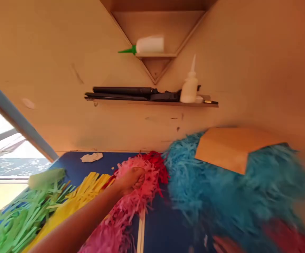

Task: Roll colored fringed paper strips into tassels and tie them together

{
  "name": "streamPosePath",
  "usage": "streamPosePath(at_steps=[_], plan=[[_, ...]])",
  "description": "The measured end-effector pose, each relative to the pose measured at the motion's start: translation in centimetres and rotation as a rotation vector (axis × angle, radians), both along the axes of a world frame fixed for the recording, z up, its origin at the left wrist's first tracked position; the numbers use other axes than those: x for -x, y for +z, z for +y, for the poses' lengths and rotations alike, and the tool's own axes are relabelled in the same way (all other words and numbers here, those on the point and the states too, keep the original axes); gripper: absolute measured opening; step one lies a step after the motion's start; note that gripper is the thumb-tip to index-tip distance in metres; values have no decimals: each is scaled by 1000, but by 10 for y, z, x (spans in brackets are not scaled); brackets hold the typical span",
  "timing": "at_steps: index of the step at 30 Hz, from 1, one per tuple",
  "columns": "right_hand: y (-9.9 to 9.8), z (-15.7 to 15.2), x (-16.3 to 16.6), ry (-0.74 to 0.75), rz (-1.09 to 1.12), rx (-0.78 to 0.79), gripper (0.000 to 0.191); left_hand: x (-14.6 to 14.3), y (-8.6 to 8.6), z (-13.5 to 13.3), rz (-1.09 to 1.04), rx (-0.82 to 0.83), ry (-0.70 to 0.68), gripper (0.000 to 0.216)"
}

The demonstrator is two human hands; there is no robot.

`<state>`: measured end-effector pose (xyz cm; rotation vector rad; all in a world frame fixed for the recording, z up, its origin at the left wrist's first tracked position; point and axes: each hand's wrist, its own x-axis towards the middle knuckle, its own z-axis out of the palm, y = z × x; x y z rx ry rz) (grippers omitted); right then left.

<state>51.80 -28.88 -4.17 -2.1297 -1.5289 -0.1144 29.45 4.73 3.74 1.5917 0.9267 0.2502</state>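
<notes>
My left hand [132, 180] is closed on a pink fringed paper garland [141, 196] that runs down toward the bottom edge. Just behind it lies a red fringe [159, 165]. Yellow fringed paper [85, 189] and green fringed paper [17, 214] spread under and left of my forearm. At the bottom edge my right hand [227, 245] is only partly in view and smeared, beside a large heap of blue fringe [210, 189]; its fingers cannot be made out.
A tan paper sheet [226, 147] rests on the blue heap. A torn white scrap [91, 157] lies on the blue tabletop [160, 221]. Wall shelves hold a green-tipped bottle [149, 45], a white nozzle bottle [190, 88] and a black hair straightener-like tool [123, 93]. Blurred red material [289, 235] sits lower right.
</notes>
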Motion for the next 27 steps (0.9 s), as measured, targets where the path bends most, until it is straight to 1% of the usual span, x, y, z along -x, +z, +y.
streamPosePath(at_steps=[2,4,6,8,10,12,15,17,21,27], plan=[[10,-35,8,-32,38,103,37,-38,-15,-58,11,16,-173,46],[23,-51,12,-62,87,193,37,-73,-27,-107,21,-28,-296,45],[37,-57,14,-68,112,215,35,-103,-33,-142,24,-129,-362,45],[47,-62,13,-72,128,200,33,-126,-34,-163,19,-245,-394,43],[52,-73,13,-84,143,165,33,-140,-33,-173,15,-334,-416,39],[51,-86,12,-95,155,117,34,-147,-32,-179,18,-388,-440,32],[46,-105,13,-103,185,55,33,-153,-31,-184,44,-402,-489,25],[43,-114,16,-109,206,32,31,-156,-31,-187,59,-386,-519,26],[43,-123,27,-104,225,17,31,-163,-32,-196,76,-371,-528,32],[43,-127,45,-43,238,38,30,-166,-29,-213,51,-448,-492,29]])
